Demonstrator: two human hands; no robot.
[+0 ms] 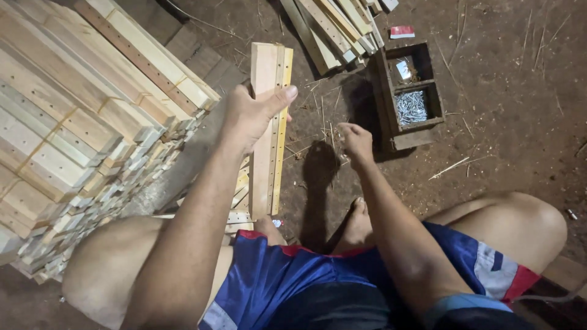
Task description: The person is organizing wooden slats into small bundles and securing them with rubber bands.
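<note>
The left hand (254,116) has its grip wrapped around the upper part of a bundle of slats (269,128) standing on end between the knees. The right hand (356,142) hovers just beside them over the dirt floor (501,146), fingers bunched together; whether they pinch anything cannot be told. Nearby sits a box (391,107) of nails (411,106). Stacked boards (79,128) lie left.

At the left of the frame we see stacked slats (73,134) on the floor (507,140). At center stands a bundle of slats (269,122). A two-compartment box (411,95) lies upper right, nails (411,107) in its nearer compartment, more slats (333,27) behind it.
</note>
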